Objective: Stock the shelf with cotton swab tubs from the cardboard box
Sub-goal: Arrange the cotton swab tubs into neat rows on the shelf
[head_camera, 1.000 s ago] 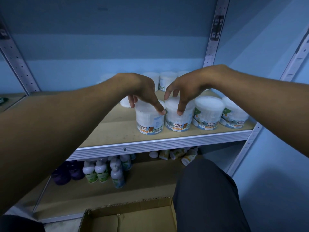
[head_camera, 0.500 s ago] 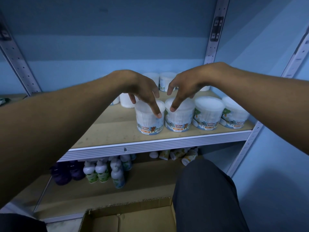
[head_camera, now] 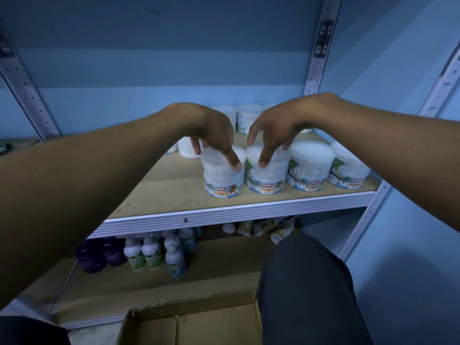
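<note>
Front row of shelf (head_camera: 174,195): left hand (head_camera: 211,135) gripping leftmost cotton swab tub (head_camera: 222,175), right hand (head_camera: 273,130) gripping neighbouring tub (head_camera: 267,173); both upright, directly beneath hands, sides nearly touching. Cardboard box (head_camera: 194,322) sitting below.
</note>
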A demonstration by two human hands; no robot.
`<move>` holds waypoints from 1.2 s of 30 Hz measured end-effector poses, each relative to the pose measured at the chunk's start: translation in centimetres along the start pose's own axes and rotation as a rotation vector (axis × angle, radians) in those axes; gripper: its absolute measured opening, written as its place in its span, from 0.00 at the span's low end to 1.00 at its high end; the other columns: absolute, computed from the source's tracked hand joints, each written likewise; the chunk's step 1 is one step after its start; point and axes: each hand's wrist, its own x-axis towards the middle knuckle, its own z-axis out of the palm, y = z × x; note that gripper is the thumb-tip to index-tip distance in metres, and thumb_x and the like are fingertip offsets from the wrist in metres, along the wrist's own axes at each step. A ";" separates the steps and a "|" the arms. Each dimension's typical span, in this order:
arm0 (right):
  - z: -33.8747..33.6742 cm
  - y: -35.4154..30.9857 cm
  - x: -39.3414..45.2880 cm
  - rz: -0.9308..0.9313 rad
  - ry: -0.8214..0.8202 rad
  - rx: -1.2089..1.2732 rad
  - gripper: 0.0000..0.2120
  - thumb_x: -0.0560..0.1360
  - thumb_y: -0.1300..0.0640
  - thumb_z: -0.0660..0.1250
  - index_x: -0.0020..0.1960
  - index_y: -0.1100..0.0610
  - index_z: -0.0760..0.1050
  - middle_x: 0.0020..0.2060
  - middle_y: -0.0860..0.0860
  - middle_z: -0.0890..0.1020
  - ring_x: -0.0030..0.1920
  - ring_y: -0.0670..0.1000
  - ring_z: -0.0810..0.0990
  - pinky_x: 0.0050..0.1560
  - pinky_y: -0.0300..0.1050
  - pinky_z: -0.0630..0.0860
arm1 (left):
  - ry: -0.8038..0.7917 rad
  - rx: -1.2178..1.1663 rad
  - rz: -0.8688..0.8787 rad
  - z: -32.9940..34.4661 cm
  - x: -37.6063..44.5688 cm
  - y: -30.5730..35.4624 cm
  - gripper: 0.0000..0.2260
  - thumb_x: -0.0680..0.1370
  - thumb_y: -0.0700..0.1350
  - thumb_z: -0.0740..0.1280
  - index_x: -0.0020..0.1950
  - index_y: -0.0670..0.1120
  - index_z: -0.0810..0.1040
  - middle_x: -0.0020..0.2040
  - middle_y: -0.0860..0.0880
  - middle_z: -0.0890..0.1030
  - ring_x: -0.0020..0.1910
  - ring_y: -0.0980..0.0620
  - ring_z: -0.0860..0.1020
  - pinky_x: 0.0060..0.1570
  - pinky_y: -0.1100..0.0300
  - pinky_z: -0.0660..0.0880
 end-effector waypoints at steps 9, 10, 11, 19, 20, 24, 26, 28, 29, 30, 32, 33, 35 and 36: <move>-0.2 0.4 0.2 -0.009 -0.037 0.012 0.34 0.60 0.46 0.84 0.64 0.40 0.76 0.52 0.43 0.76 0.47 0.47 0.80 0.44 0.42 0.84 | 0.014 0.000 -0.042 0.2 0.3 0.4 0.39 0.61 0.67 0.77 0.65 0.48 0.75 0.62 0.49 0.75 0.56 0.44 0.77 0.41 0.56 0.83; -0.2 0.4 0.2 -0.014 -0.033 0.000 0.34 0.60 0.45 0.84 0.64 0.39 0.76 0.52 0.43 0.75 0.46 0.46 0.80 0.43 0.41 0.83 | 0.009 0.000 -0.038 0.2 0.2 0.4 0.40 0.61 0.68 0.77 0.67 0.48 0.74 0.63 0.50 0.75 0.57 0.45 0.77 0.43 0.55 0.83; -0.2 0.4 0.2 -0.018 -0.026 -0.015 0.34 0.60 0.45 0.84 0.64 0.39 0.76 0.51 0.43 0.75 0.45 0.45 0.79 0.41 0.40 0.81 | -0.005 -0.007 -0.034 0.1 0.1 0.3 0.41 0.61 0.68 0.77 0.68 0.49 0.74 0.63 0.50 0.75 0.58 0.45 0.77 0.44 0.54 0.83; -0.3 0.6 -0.1 -0.030 -0.037 0.006 0.33 0.63 0.47 0.83 0.65 0.40 0.75 0.55 0.46 0.75 0.46 0.44 0.78 0.46 0.41 0.82 | -0.019 -0.010 -0.003 0.1 -0.1 0.2 0.37 0.63 0.63 0.79 0.68 0.49 0.74 0.60 0.51 0.77 0.56 0.46 0.78 0.45 0.54 0.83; -0.2 0.6 -0.1 -0.028 -0.035 0.006 0.33 0.63 0.48 0.83 0.66 0.40 0.75 0.55 0.46 0.75 0.46 0.44 0.77 0.46 0.42 0.82 | -0.018 -0.008 -0.001 0.1 -0.2 0.2 0.37 0.63 0.63 0.78 0.68 0.49 0.74 0.59 0.51 0.77 0.56 0.46 0.78 0.44 0.54 0.83; 0.0 0.7 -0.2 -0.022 -0.026 0.015 0.34 0.63 0.48 0.83 0.66 0.41 0.75 0.56 0.47 0.76 0.46 0.45 0.78 0.49 0.45 0.83 | -0.004 -0.027 0.001 0.2 -0.1 -0.1 0.37 0.62 0.65 0.79 0.65 0.49 0.76 0.57 0.52 0.78 0.54 0.47 0.78 0.40 0.56 0.83; 0.0 0.7 -0.2 -0.019 -0.027 0.013 0.34 0.63 0.48 0.83 0.65 0.40 0.75 0.56 0.47 0.76 0.47 0.46 0.78 0.50 0.47 0.84 | 0.003 -0.030 0.003 0.3 -0.1 -0.1 0.36 0.62 0.65 0.79 0.64 0.49 0.77 0.57 0.52 0.78 0.54 0.48 0.78 0.39 0.57 0.83; 0.0 0.6 -0.2 -0.017 -0.033 0.008 0.34 0.63 0.48 0.83 0.65 0.40 0.75 0.57 0.48 0.76 0.50 0.48 0.78 0.50 0.47 0.84 | 0.002 -0.027 0.005 0.3 -0.1 0.0 0.35 0.62 0.65 0.78 0.63 0.49 0.78 0.57 0.52 0.78 0.54 0.48 0.78 0.38 0.57 0.83; 0.0 0.6 -0.2 -0.016 -0.037 0.006 0.34 0.63 0.47 0.83 0.65 0.40 0.75 0.57 0.48 0.76 0.50 0.49 0.78 0.50 0.47 0.84 | 0.000 -0.024 0.003 0.3 -0.1 0.0 0.36 0.62 0.65 0.78 0.63 0.49 0.77 0.57 0.51 0.78 0.53 0.48 0.79 0.39 0.57 0.83; 0.0 0.6 -0.2 -0.016 -0.039 0.006 0.34 0.63 0.47 0.83 0.65 0.40 0.75 0.56 0.47 0.76 0.50 0.49 0.78 0.49 0.47 0.84 | -0.002 -0.021 0.002 0.3 -0.1 0.1 0.36 0.62 0.65 0.78 0.64 0.49 0.77 0.57 0.51 0.78 0.53 0.48 0.79 0.39 0.57 0.83; 0.0 0.6 -0.1 -0.018 -0.040 0.008 0.34 0.62 0.47 0.83 0.65 0.40 0.75 0.54 0.46 0.75 0.49 0.47 0.78 0.49 0.46 0.84 | -0.003 -0.019 -0.003 0.3 -0.2 0.1 0.36 0.62 0.65 0.78 0.64 0.48 0.77 0.57 0.51 0.78 0.53 0.47 0.79 0.38 0.57 0.83; 0.0 0.7 -0.1 -0.019 -0.039 0.007 0.34 0.62 0.47 0.83 0.65 0.40 0.75 0.53 0.45 0.75 0.49 0.46 0.78 0.48 0.46 0.84 | -0.002 -0.020 -0.005 0.3 -0.2 0.1 0.36 0.61 0.66 0.78 0.63 0.48 0.77 0.57 0.51 0.78 0.53 0.47 0.79 0.37 0.57 0.83; 0.0 0.7 -0.1 -0.018 -0.035 0.001 0.34 0.62 0.47 0.83 0.65 0.40 0.75 0.51 0.44 0.74 0.47 0.45 0.77 0.48 0.46 0.84 | -0.002 -0.019 -0.005 0.4 -0.1 0.1 0.37 0.61 0.66 0.78 0.63 0.48 0.77 0.56 0.51 0.78 0.52 0.47 0.79 0.37 0.58 0.82; 0.0 0.7 -0.1 -0.018 -0.034 -0.003 0.34 0.62 0.46 0.83 0.65 0.40 0.75 0.51 0.44 0.74 0.47 0.44 0.77 0.48 0.45 0.84 | -0.004 -0.019 -0.003 0.4 -0.1 0.1 0.37 0.61 0.66 0.78 0.64 0.48 0.77 0.57 0.51 0.78 0.52 0.47 0.79 0.37 0.58 0.82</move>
